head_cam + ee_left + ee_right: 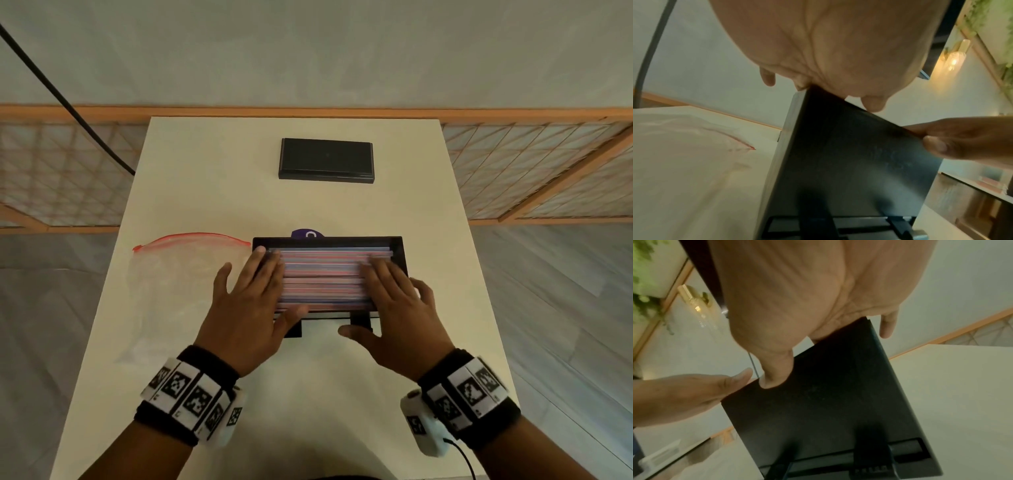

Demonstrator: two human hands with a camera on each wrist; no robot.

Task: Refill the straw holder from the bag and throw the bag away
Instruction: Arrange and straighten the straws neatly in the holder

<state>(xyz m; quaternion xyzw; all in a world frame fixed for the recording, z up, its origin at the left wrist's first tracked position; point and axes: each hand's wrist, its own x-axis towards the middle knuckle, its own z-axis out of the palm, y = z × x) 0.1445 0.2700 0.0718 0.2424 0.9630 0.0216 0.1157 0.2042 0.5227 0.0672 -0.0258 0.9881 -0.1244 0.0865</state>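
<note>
The black straw holder stands mid-table, its top open and filled with red, white and blue striped straws lying crosswise. My left hand lies flat on the straws' left ends and my right hand on their right ends, fingers straight, thumbs at the holder's front. The clear zip bag with a red seal lies flat and empty-looking to the left of the holder. The wrist views show each palm above the holder's dark front wall, and the left one also shows the bag.
A black rectangular lid lies at the back of the white table. A purple object peeks out behind the holder. A black cable hangs at the far left. Wooden lattice screens stand beyond the table.
</note>
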